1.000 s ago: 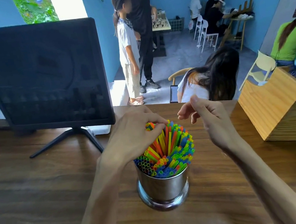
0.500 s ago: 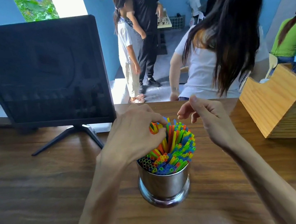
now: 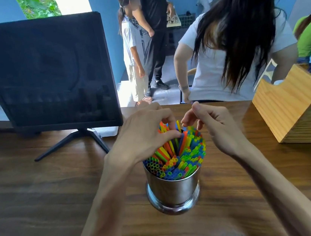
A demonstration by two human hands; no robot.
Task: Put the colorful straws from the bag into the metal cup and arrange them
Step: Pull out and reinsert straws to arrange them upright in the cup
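Left grip [image 3: 145, 134] pinching colorful straws [image 3: 177, 154] mid-frame, likely to straighten them in metal cup [image 3: 173, 192]; right grip [image 3: 213, 124] loosely curled, holding nothing.

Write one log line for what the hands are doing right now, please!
stage: arranging | left hand: pinching colorful straws | right hand: fingers curled above straws, grip unclear | metal cup: upright on wooden table, full
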